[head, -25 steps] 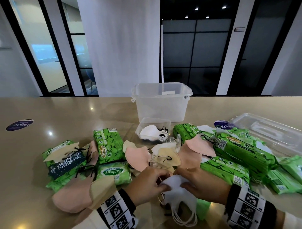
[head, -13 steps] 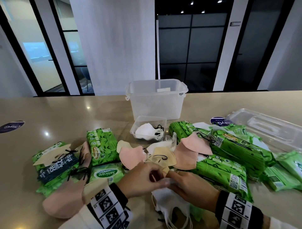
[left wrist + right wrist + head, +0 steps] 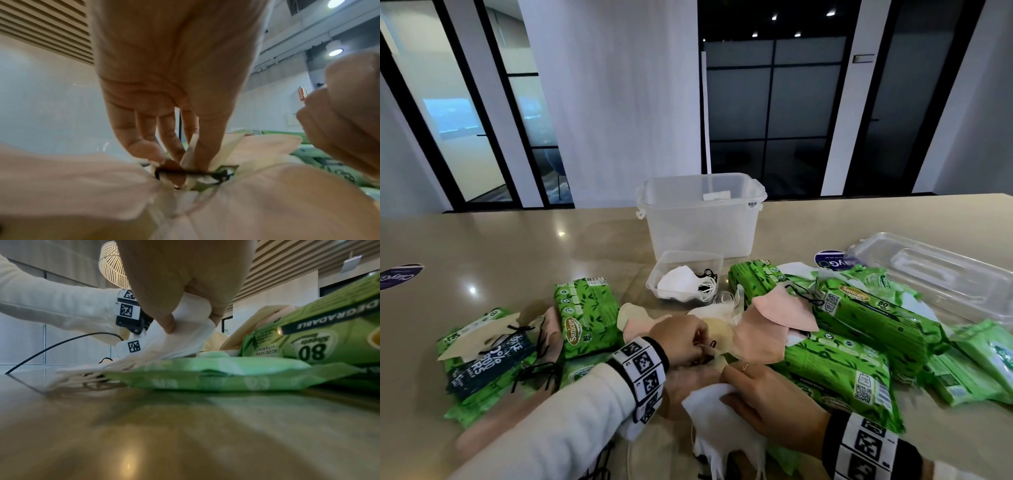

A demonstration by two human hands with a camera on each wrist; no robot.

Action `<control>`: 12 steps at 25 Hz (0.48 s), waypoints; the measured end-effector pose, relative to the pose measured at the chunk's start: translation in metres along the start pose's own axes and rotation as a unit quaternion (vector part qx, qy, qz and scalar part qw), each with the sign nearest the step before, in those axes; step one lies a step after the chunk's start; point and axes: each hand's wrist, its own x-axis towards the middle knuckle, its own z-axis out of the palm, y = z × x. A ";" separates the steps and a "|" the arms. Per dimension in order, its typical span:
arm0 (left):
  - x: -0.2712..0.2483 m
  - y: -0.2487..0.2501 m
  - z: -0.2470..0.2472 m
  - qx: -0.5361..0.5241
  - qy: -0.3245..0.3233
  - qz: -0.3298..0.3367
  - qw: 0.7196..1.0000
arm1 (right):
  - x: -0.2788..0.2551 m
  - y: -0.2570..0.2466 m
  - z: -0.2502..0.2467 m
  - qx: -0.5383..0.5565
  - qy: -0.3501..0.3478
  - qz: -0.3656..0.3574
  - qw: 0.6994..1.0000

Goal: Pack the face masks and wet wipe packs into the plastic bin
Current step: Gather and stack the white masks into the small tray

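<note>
While the left hand [image 3: 681, 339] pinches a cream mask [image 3: 717, 334] by its black ear loop, the right hand [image 3: 770, 407] grips white masks [image 3: 714, 416]; green wipe packs [image 3: 873, 318] surround them, the plastic bin [image 3: 702, 216] beyond.

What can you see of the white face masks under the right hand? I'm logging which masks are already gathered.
The white face masks look like soft, folded non-woven fabric, several bunched into one stack with thin white ear loops trailing toward the person. The right hand grips the stack's upper fold, thumb and fingers curled round it. The lower end rests on the glossy beige table and overlaps a flat green wet wipe pack.
</note>
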 end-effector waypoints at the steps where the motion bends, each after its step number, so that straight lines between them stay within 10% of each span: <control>1: -0.003 -0.003 -0.003 -0.013 0.019 -0.004 1.000 | -0.001 0.000 -0.001 0.011 0.008 0.004 1.000; 12: -0.090 -0.062 -0.068 0.058 0.316 -0.208 0.924 | -0.002 0.003 0.004 0.054 0.054 -0.002 0.997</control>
